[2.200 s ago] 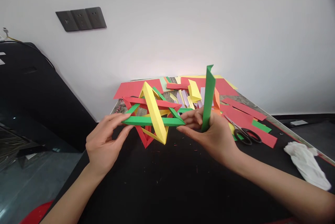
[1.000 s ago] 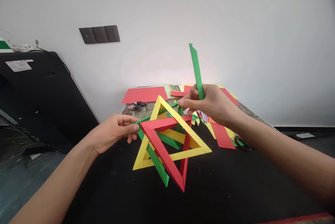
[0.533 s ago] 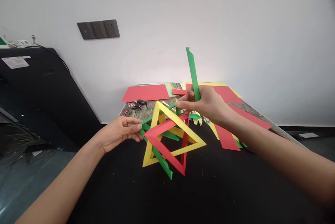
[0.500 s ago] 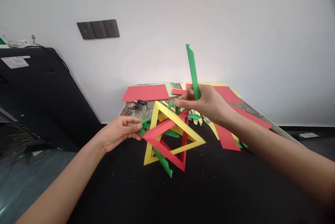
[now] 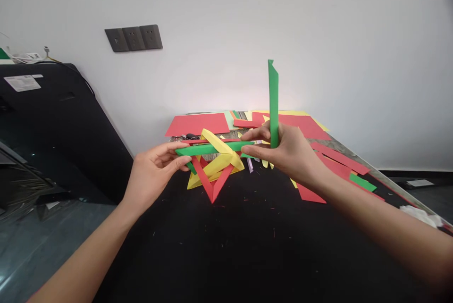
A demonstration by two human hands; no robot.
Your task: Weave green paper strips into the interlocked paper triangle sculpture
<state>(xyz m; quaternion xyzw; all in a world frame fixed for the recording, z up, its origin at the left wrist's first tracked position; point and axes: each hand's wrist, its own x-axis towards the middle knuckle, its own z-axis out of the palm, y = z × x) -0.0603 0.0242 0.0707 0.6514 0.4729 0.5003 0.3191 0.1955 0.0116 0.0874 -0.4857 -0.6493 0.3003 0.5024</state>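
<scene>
Between my hands hangs a paper model of interlocked folded frames, with yellow triangle bars [image 5: 215,139] and red triangle bars [image 5: 203,175]. A folded green paper strip [image 5: 200,149] lies level across its upper front. My left hand [image 5: 152,171] pinches that strip's left end between thumb and fingers. At the strip's right end, my right hand [image 5: 292,152] closes its thumb and fingertips on the green paper. A second green strip [image 5: 273,100] stands upright, tucked in the same right hand. The back of the model is hidden.
Red paper sheets [image 5: 198,124] and cut strips lie at the table's back and right. Small scraps dot the black mat [image 5: 226,256]. A dark key fob [image 5: 192,137] lies behind the model. Crumpled white tissue [image 5: 421,216] sits at right.
The model has been turned and tilted, so the green strip now runs level across its front. My left hand has moved slightly up; the upright strip has shifted right with my right hand.
</scene>
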